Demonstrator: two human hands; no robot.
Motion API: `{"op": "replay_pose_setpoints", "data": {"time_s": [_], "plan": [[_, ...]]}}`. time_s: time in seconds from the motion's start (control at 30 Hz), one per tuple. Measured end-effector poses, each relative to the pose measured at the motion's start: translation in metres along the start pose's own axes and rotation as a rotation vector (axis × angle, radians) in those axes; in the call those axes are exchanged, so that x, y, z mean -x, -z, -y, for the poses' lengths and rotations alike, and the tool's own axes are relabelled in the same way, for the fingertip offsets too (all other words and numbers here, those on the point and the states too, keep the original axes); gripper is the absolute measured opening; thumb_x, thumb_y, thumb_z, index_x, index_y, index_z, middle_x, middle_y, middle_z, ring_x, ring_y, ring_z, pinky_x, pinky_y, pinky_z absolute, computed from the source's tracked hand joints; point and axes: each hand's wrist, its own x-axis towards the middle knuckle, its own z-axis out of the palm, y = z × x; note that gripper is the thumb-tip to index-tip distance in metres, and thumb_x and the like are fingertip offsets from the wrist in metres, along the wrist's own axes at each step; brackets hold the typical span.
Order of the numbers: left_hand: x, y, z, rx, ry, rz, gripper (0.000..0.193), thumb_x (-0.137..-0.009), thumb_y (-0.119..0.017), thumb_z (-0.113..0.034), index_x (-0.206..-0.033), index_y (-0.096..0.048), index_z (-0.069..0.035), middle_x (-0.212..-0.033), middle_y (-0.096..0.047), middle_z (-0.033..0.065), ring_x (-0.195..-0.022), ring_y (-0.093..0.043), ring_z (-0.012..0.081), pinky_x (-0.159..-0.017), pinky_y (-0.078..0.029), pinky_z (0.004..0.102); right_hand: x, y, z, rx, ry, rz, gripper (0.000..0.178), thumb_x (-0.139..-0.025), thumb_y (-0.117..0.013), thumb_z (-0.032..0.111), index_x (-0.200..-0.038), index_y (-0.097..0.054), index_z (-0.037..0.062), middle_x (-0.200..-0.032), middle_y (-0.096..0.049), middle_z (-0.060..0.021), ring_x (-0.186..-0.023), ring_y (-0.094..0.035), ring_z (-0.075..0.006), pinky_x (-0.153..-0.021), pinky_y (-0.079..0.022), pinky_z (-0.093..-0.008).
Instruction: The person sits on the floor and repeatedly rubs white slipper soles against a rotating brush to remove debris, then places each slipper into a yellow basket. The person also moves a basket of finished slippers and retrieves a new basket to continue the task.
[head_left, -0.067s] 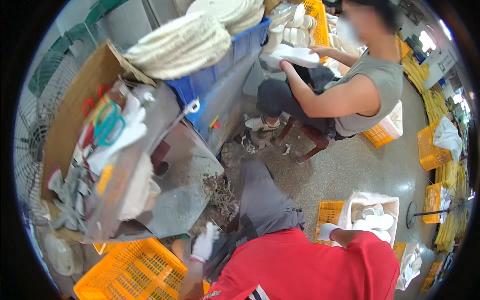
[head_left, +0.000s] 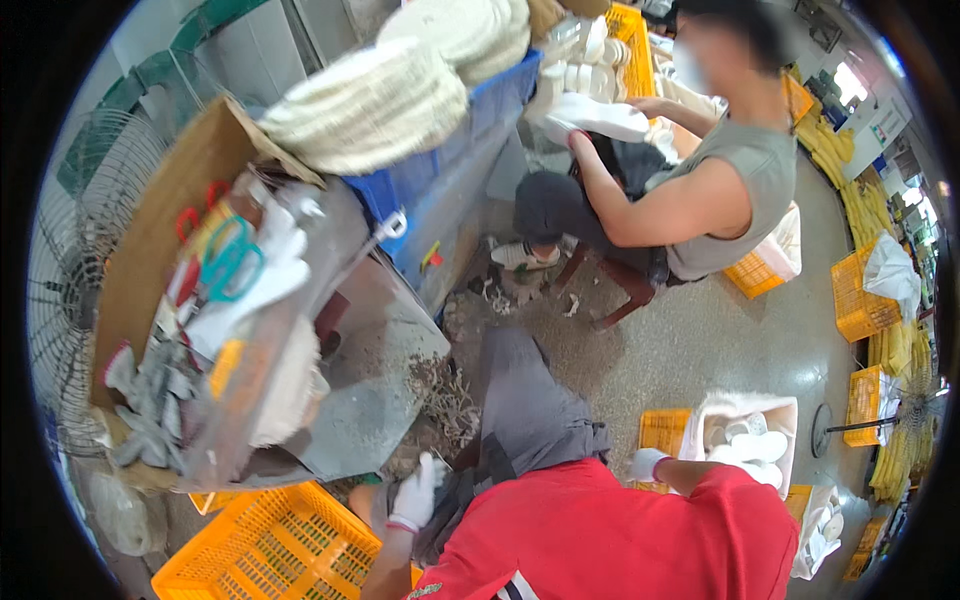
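Note:
My left hand (head_left: 416, 494), in a white glove, is held over the grey cloth on my lap beside the orange crate (head_left: 185, 568) at lower left. Its fingers are stretched and apart, and nothing shows in them. On the other side, my right hand (head_left: 648, 465), gloved in white too, is at the near left edge of a cloth-lined crate (head_left: 664, 430). White shoe soles (head_left: 752, 447) lie inside that crate. The right hand's fingers are mostly hidden, so whether they grip anything does not show.
A cardboard box (head_left: 165, 230) at left holds teal-handled scissors (head_left: 232, 258) and gloves. Stacked pale round pads (head_left: 370, 105) rest on a blue crate (head_left: 440, 155). A seated co-worker (head_left: 715, 190) holds a white sole (head_left: 605, 117). Scraps (head_left: 445, 395) lie on the floor.
The view has shifted slightly, moving the box and blue crate rightward and downward in the picture. My right hand sits a little farther left. My left hand stays open.

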Motion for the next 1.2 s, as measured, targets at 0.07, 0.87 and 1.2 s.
{"op": "replay_pose_setpoints", "data": {"time_s": [0.07,0.87,1.2], "plan": [[0.015,0.001,-0.005,-0.034,0.003,0.106,0.089,-0.115,-0.023,-0.068,-0.143,-0.068,0.004,-0.139,-0.074,0.0193,-0.132,-0.070,0.0293,-0.119,-0.049,0.0380,-0.006,0.024,0.026,-0.203,0.148,-0.191,0.046,-0.095,-0.068,0.042,-0.132,-0.077,0.0155,-0.127,-0.076,-0.0223,-0.117,-0.073,-0.0448,-0.099,-0.059,-0.0513],[0.170,-0.129,-0.155,-1.018,-0.560,0.458,0.066,-0.108,-0.051,-0.062,-0.113,-0.075,-0.001,-0.107,-0.078,0.0195,-0.104,-0.073,0.0357,-0.094,-0.054,0.0453,0.375,0.152,0.402,-0.186,-0.094,-0.933,0.026,-0.089,-0.078,0.030,-0.106,-0.087,0.0117,-0.109,-0.081,-0.0142,-0.106,-0.076,-0.0337,-0.109,-0.043,-0.0653],[0.340,-0.354,-0.085,-1.640,-0.659,0.279,0.053,-0.103,-0.060,-0.060,-0.103,-0.084,-0.012,-0.101,-0.082,0.0125,-0.097,-0.078,0.0294,-0.085,-0.059,0.0423,0.402,-0.105,0.279,-0.754,-0.301,-0.954,0.013,-0.083,-0.080,0.023,-0.090,-0.086,0.0138,-0.093,-0.082,-0.0068,-0.089,-0.079,-0.0260,-0.081,-0.049,-0.0536]]}}
